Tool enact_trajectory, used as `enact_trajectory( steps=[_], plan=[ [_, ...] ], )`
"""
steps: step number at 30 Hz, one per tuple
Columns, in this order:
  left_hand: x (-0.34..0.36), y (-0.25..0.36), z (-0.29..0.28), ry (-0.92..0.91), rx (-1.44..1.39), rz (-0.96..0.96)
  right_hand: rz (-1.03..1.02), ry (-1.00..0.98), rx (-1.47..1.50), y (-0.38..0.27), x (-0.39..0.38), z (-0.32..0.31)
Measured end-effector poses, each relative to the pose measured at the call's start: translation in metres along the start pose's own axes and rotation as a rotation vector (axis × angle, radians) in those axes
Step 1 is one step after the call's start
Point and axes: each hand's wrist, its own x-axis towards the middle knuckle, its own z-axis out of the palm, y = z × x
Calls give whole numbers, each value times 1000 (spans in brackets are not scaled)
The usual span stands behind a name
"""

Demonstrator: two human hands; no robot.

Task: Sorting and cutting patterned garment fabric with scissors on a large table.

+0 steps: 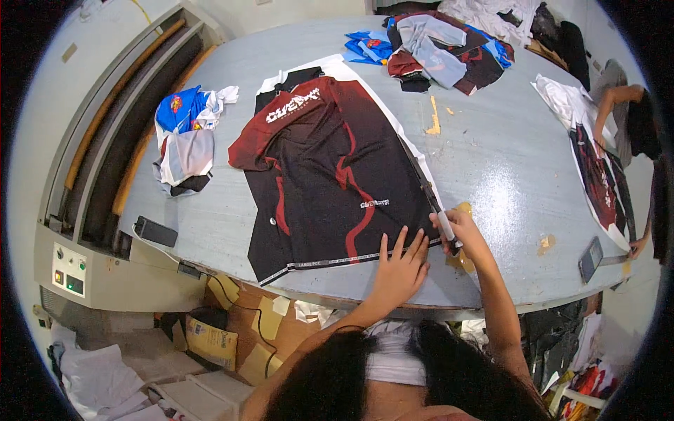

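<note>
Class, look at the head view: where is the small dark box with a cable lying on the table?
The small dark box lies at the table's near left edge, left of the black-and-red jersey and just below the blue-and-white clothes pile.

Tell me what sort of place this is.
Probably a garment printing or cutting workshop: a printed fabric panel lies flat on a big worktable, piles of clothes sit around, and a large machine stands alongside.

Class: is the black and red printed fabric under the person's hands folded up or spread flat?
Spread flat: the printed fabric lies open across the table, left hand pressing its near edge.
</note>
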Motion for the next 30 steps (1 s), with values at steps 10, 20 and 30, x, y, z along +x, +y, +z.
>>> enact_trajectory(
  steps=[10, 20, 30],
  plan=[
    [4, -1, -1, -8, 9, 3, 4, 43, -58, -9, 16, 7],
    [3, 0, -3, -35, -3, -4, -8, -36, -17, -13, 26, 0],
    [3, -1, -6, -54, -12, -19, 16, -19, 6, -15, 25, -2]
  ],
)
